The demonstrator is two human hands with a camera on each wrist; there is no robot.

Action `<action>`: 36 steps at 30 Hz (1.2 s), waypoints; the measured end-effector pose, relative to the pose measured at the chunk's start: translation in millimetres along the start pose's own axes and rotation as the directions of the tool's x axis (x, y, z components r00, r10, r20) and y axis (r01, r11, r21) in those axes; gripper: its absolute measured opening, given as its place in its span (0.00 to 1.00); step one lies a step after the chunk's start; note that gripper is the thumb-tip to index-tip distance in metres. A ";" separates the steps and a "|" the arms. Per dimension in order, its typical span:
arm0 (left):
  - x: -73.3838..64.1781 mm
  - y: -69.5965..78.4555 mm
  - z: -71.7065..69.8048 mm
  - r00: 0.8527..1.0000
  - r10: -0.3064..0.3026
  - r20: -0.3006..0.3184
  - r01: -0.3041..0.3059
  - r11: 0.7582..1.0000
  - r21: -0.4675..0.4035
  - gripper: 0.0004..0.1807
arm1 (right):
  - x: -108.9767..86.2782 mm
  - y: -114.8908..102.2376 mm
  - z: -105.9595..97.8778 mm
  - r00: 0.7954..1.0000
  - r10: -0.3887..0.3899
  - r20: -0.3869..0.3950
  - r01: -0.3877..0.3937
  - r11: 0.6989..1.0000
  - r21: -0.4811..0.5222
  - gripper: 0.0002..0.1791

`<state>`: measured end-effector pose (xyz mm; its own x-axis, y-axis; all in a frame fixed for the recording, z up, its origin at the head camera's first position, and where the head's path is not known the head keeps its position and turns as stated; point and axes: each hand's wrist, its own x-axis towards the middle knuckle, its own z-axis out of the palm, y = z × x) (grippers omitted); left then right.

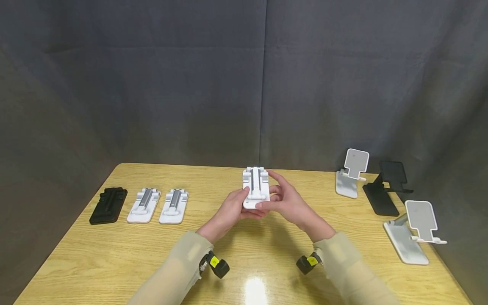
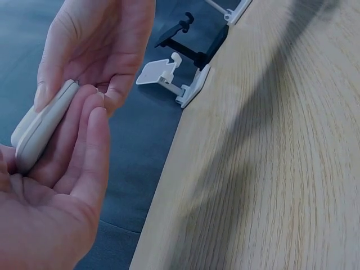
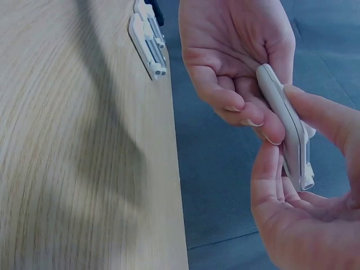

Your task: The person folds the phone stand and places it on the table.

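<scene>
Both hands hold a folded white phone stand (image 1: 250,203) above the middle of the table, its hinged side with a grey arm facing up. My left hand (image 1: 230,207) supports it from below and on the left, with the thumb along its edge and the fingers beneath. My right hand (image 1: 288,204) grips the right side, thumb at the near corner and a finger at the far end. In the left wrist view the folded stand (image 2: 42,126) shows edge-on between the hands. Its rounded edge also appears in the right wrist view, where the stand (image 3: 284,121) lies between thumb and fingers.
On the wooden table (image 1: 152,258), a folded black stand (image 1: 108,206) and two folded white stands (image 1: 144,206) lie at left. At right stand an unfolded black stand (image 1: 381,199) and two unfolded white ones (image 1: 408,241). A dark curtain (image 1: 171,84) hangs behind.
</scene>
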<state>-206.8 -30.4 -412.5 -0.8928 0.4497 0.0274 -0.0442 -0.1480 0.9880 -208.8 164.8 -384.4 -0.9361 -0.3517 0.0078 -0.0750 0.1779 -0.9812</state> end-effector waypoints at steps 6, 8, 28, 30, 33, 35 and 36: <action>-2.1 0.3 -1.8 1.000 -0.011 -0.009 0.011 1.000 0.018 0.27 | 0.5 2.7 2.1 1.000 0.001 -0.002 -0.001 1.000 -0.005 0.55; -2.5 0.0 -2.6 1.000 -0.016 -0.009 0.016 1.000 0.026 0.28 | 0.3 3.3 2.2 1.000 0.000 -0.001 0.000 1.000 -0.003 0.55; -11.2 1.3 -34.9 0.993 -0.094 -0.076 0.104 0.986 0.134 0.24 | -5.6 8.0 -20.3 0.997 0.039 -0.070 -0.052 0.980 -0.193 0.37; -13.7 1.7 -41.8 0.993 -0.099 -0.068 0.107 0.984 0.139 0.24 | -6.0 8.7 -27.9 0.995 0.039 -0.088 -0.055 0.981 -0.187 0.36; -18.0 3.0 -52.0 0.992 -0.111 -0.054 0.118 0.981 0.153 0.23 | -8.0 9.5 -42.3 0.993 0.034 -0.109 -0.053 0.983 -0.173 0.34; -21.1 3.6 -59.0 0.990 -0.130 -0.046 0.136 0.977 0.167 0.22 | -9.8 9.8 -53.2 0.991 0.035 -0.127 -0.055 0.985 -0.163 0.34; -22.5 3.7 -62.6 0.989 -0.140 -0.046 0.146 0.974 0.174 0.22 | -10.7 9.9 -58.7 0.990 0.034 -0.140 -0.056 0.986 -0.160 0.34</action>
<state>-214.9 -96.2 -419.1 -0.8975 0.4249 -0.1178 -0.0949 0.0749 0.9927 -219.7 224.2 -382.9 -0.9770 -0.2132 0.0014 -0.0759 0.3419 -0.9367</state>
